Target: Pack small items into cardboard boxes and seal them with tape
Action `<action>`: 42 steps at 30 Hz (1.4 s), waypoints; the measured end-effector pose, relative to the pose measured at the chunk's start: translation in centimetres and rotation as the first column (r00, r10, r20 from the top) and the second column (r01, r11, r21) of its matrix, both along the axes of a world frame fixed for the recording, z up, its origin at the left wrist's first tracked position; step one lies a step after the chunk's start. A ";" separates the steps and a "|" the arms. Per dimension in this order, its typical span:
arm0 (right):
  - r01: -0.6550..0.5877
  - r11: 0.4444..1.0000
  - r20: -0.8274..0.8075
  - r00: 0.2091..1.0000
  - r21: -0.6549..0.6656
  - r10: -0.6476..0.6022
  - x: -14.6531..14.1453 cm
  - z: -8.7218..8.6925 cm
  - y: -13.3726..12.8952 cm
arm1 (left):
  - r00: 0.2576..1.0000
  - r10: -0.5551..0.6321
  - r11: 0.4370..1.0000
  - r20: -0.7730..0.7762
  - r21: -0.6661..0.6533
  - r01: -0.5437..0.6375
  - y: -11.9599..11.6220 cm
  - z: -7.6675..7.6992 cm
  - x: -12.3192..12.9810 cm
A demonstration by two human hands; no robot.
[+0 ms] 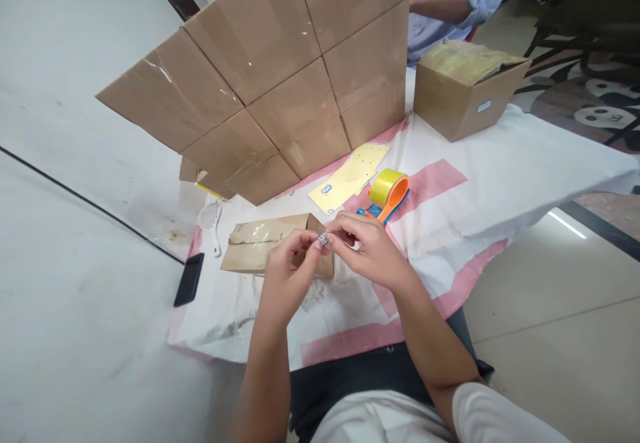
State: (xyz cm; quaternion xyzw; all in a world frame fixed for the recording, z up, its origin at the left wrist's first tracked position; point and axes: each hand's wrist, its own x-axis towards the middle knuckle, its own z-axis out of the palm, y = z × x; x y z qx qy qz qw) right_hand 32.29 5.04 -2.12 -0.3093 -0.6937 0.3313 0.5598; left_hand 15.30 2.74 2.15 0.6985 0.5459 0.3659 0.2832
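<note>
Small blue-and-white piece [323,239]: centre of frame, held up between left hand [285,279] and right hand [373,249], over the near end of the brown carton [255,236]. Left fingers closed in a narrow pinch on it; right fingers also narrow, pinching at its right edge. Print too small to read.

Handling (judged): very light, thin, bendable, probably paper or film; may be tacky on one face. Likely to crease or tear if pulled hard. Best hold: opposite edges, fingertips only, light pressure.

Materials: carton is oblong, stiff cardboard, its top seam rough under glossy tape. Tall cardboard panel [295,103], top centre, is flat, creased into rectangles, with shiny tape patches. Yellow sheet [345,183], right of centre, flat and thin, with small blue marks; beside it, orange tape dispenser [391,204] with a smooth, round yellow roll. White perforated skimmer [210,219] and dark, flat phone [189,279] at left. Cloth on table [470,216]: soft, wrinkled, white with pink bands.
</note>
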 end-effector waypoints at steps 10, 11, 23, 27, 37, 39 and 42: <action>-0.010 0.982 0.074 0.997 -0.191 0.024 0.4 -3.2 2.4 | 0.916 0.228 0.926 -0.329 0.363 -0.100 0.5 -0.4 -2.1; -0.045 0.972 0.105 0.992 -0.229 0.071 0.2 -4.0 2.9 | 0.890 0.296 0.897 -0.346 0.421 -0.135 1.0 -0.6 -2.9; 0.055 0.931 0.261 0.964 -0.361 0.044 -3.6 -7.6 3.1 | 0.724 0.451 0.891 -0.522 0.310 -0.332 4.5 -3.3 -7.2; 0.200 0.923 0.123 0.978 -0.328 -0.169 -5.0 -8.8 1.3 | 0.687 0.460 0.888 -0.562 0.292 -0.356 4.5 -3.1 -6.7; 0.148 0.897 -0.294 0.912 -0.417 -0.287 -7.7 -10.8 -1.1 | 0.666 0.447 0.894 -0.598 0.264 -0.363 4.4 -2.9 -6.5; 0.112 0.898 -0.320 0.910 -0.425 -0.265 -7.8 -10.8 -1.0 | 0.661 0.443 0.895 -0.606 0.259 -0.362 4.4 -2.9 -6.5; 0.045 0.893 -0.348 0.911 -0.448 -0.220 -7.9 -11.2 -0.8 | 0.645 0.427 0.902 -0.634 0.246 -0.355 4.5 -2.9 -6.3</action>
